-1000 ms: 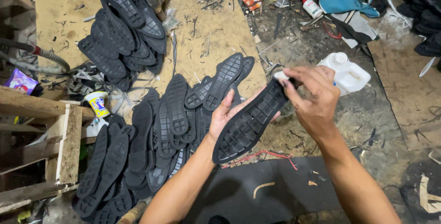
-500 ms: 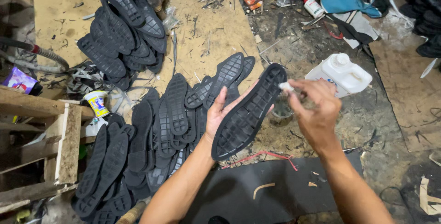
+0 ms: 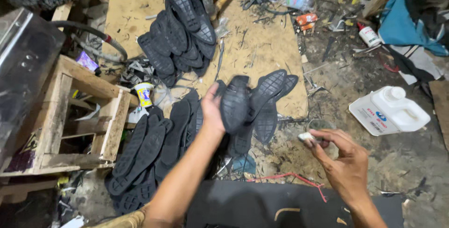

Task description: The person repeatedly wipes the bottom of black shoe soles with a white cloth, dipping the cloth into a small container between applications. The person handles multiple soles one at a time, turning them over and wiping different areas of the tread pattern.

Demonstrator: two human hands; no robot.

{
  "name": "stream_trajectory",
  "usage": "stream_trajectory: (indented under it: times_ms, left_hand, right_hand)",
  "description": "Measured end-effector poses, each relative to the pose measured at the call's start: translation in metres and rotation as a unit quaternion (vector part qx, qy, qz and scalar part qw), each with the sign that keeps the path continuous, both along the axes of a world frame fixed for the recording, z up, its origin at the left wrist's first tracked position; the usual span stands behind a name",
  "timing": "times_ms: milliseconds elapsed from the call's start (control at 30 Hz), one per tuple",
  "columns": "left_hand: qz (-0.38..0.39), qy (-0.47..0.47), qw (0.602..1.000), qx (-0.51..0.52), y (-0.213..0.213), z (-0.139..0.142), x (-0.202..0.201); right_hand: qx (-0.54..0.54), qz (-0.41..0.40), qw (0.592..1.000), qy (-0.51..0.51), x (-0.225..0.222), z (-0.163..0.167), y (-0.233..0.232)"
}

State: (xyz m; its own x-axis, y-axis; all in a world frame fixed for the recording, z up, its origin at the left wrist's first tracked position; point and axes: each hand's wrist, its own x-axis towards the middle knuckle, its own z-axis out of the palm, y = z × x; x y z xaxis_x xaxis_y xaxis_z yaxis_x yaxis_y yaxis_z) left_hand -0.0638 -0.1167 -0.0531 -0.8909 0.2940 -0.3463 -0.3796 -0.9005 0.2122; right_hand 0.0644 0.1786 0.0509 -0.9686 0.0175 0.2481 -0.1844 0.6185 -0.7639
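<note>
Sole [image 3: 235, 102] swung left, gripped in left hand [image 3: 213, 111]; right hand [image 3: 343, 162] pinches small pale pad [image 3: 306, 137]

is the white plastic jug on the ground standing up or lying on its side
Lying on its side. The white jug rests flat on the dirt, label face up, its capped neck pointing toward the upper right. How full it is cannot be told.

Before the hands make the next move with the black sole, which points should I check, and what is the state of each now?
1. Left hand has a grip on the black sole: ok.
2. Right hand pinches a small pale applicator: ok.
3. Applicator loaded: cannot tell.
4. Applicator touching the sole: not ok, they are apart.
5. White jug capped: ok.
6. Sole piles lie beside the left hand, not under the right: ok.
</note>
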Motion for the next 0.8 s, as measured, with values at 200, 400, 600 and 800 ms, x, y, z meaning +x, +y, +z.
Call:
stream_trajectory:
  times_ms: [200,400,600,800]
  left_hand:
    - [0.239,0.167,0.946,-0.141,-0.096,0.071,-0.149]
    - [0.282,0.229,0.696,-0.619,-0.023,0.006,-0.141]
    - [-0.021,0.223,0.430,-0.875,0.084,-0.075,-0.009]
    - [-0.091,0.150,0.423,-0.889,0.084,-0.079,0.006]
  right_hand:
    - [-0.105,0.002,0.994,-0.006,0.000,-0.003,0.009]
    - [-0.131,-0.020,0.991,-0.005,-0.004,-0.003,0.011]
    - [-0.148,-0.031,0.989,0.001,-0.004,-0.009,0.015]
    - [-0.153,-0.035,0.988,-0.008,-0.004,-0.012,0.018]
